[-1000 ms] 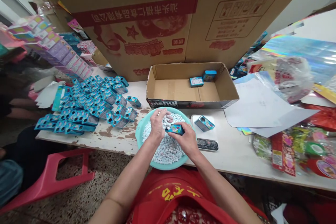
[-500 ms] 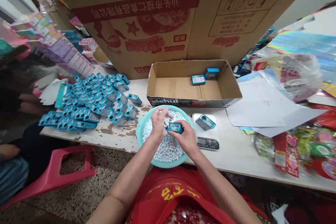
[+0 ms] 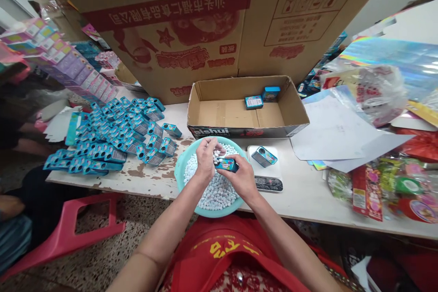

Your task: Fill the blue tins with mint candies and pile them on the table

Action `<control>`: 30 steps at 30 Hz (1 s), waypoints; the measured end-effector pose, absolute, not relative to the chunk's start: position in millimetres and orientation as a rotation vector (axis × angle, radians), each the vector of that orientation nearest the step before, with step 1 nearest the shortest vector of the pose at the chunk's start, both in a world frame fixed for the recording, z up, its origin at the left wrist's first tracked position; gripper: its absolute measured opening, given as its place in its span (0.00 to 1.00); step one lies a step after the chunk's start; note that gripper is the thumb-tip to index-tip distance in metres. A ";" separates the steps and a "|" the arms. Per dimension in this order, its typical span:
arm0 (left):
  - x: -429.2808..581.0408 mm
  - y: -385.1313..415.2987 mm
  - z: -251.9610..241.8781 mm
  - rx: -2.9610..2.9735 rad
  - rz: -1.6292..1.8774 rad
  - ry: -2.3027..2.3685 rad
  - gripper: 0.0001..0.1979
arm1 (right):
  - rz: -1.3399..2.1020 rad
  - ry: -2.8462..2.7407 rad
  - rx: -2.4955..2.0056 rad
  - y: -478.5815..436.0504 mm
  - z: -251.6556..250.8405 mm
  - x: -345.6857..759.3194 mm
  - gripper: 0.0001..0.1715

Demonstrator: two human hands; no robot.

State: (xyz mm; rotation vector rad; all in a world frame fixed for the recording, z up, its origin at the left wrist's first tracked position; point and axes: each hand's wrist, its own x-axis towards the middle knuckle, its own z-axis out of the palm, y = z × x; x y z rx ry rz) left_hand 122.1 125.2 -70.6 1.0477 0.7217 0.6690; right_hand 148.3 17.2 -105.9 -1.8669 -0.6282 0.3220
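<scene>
A turquoise basin (image 3: 181,177) full of small white candies (image 3: 215,195) stands at the table's front edge. Over it, my right hand (image 3: 243,177) grips a small blue candy box (image 3: 226,164), tilted with its opening toward the left. My left hand (image 3: 206,157) is curled around some white candies, its fingers right against the open end of that box. Just right of the basin, another blue box with a round hole (image 3: 264,157) lies on a white kitchen scale (image 3: 278,169).
Behind the basin is an open cardboard tray (image 3: 236,114) holding two blue boxes. Many blue boxes (image 3: 112,132) crowd the table's left. A tall carton (image 3: 205,23) stands behind. Papers (image 3: 335,132) and candy bags (image 3: 369,191) lie right. Beside a pink stool (image 3: 82,228) sits another person.
The whole view has shifted slightly. My left hand has moved little, with its fingers and the candies still at the box's opening; my right hand keeps hold of the box.
</scene>
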 end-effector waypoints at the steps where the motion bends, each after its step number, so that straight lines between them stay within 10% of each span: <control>1: 121.4 124.7 -71.3 1.059 0.647 0.705 0.13 | 0.323 -0.619 -1.867 17.0 -106.5 148.7 0.18; 15: 113.3 134.1 -57.7 1.109 0.672 0.612 0.17 | 0.396 -0.472 -1.619 -5.8 -107.3 151.5 0.24; 22: 105.3 160.5 -134.4 2.132 0.014 0.765 0.10 | 0.439 -0.390 -1.498 -35.5 -120.6 155.4 0.26; 30: 98.3 144.6 -164.9 2.021 -0.095 0.811 0.08 | 0.261 -0.488 -1.660 -45.4 -118.1 154.9 0.23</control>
